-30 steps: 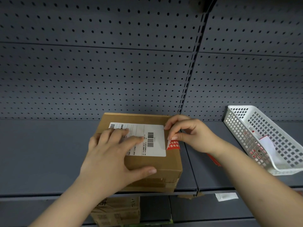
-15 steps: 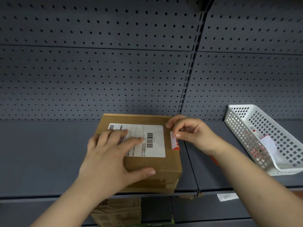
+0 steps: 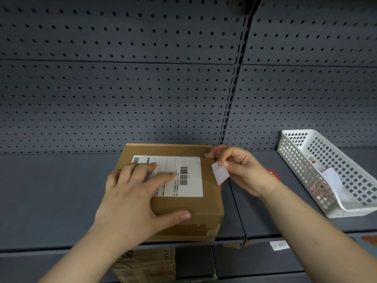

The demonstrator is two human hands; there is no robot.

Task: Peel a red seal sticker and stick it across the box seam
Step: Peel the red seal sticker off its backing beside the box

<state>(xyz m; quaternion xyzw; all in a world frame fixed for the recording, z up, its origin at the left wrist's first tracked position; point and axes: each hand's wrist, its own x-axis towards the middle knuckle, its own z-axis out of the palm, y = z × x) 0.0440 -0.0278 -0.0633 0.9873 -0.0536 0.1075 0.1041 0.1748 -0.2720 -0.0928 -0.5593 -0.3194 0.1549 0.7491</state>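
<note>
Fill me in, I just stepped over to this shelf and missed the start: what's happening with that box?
A person is sealing a cardboard box on a grey shelf. The left hand lies flat on the box top, partly over the white shipping label, holding it steady. The right hand pinches a small sticker at the box's right edge, its white side showing, with only a sliver of red visible. A white basket sits to the right.

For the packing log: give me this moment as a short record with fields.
box: cardboard box on the grey shelf, white label on top
left hand: left hand pressed flat on the box
right hand: right hand pinching the sticker at the box's right edge, white side showing
basket: white basket at right, papers inside
</note>
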